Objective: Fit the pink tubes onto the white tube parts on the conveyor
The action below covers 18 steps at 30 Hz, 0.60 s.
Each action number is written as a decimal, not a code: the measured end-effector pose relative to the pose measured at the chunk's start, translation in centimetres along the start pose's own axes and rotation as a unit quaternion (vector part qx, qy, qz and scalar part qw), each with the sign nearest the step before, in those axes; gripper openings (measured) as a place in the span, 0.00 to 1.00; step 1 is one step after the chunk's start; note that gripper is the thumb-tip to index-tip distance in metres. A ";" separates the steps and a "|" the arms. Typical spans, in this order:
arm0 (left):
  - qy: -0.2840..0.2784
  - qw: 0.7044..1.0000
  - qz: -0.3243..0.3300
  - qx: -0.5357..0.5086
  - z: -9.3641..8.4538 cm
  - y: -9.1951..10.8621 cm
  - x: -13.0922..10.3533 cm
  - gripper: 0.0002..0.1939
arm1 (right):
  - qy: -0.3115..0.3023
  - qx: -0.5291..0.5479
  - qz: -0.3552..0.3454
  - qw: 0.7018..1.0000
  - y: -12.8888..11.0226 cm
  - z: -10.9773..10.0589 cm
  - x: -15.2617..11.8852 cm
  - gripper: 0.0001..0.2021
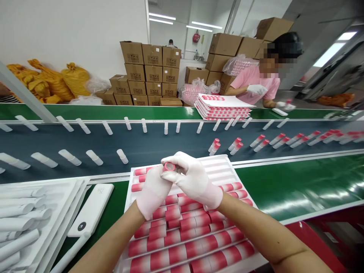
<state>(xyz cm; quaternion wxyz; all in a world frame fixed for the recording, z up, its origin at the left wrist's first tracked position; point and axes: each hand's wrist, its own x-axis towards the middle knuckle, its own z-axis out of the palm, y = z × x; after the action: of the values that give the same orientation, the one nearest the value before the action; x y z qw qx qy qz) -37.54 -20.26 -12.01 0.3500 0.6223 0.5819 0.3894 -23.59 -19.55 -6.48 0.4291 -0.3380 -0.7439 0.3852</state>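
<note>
Hands, a pair, in white gloves: left hand [155, 189] closed around a pink-rimmed tube [169, 167]; right hand [195, 177] with fingers and thumb pinched at its open end. The tube is over the upper part of the tray.

Tray [217, 163], white, ridged: directly below both hands, bearing rows of red-and-white tubes [173, 254], some lying atop others.

Tabletop [295, 185], green, glossy: a strip extending right of the hands, with light streaks on it.

White device [92, 208], flat: left of the left hand; a white tube [69, 254] touches its near end.

Stacked trays [64, 223], white: farther left, loaded with white tubes.

Belt [153, 146], dark blue: just beyond the hands. White tubes stand along its far side and to the left; red-ended tubes [260, 146] to the right.

Green ledge [113, 112]: past the belt, with piled trays [224, 110] on it.

Person [241, 81], pink shirt, white gloves: beyond the right hand, behind the ledge.

Background: cartons [153, 55] in tiers, clear bags [196, 91], window [204, 41]; yellow sacks [74, 77] at far left, against a pale wall [71, 26].
</note>
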 end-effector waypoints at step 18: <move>0.221 0.940 -0.220 0.135 -10.3 -13.8 9.3 0.36 | 0.024 -0.370 0.211 0.904 13.4 -5.6 8.5 0.20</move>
<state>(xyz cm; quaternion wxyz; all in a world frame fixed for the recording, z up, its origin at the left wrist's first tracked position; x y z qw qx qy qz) -52.79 -10.12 -18.88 0.2023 0.4180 0.8142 0.3485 -19.69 -4.52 -12.90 0.1995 -0.6304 -0.7339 0.1555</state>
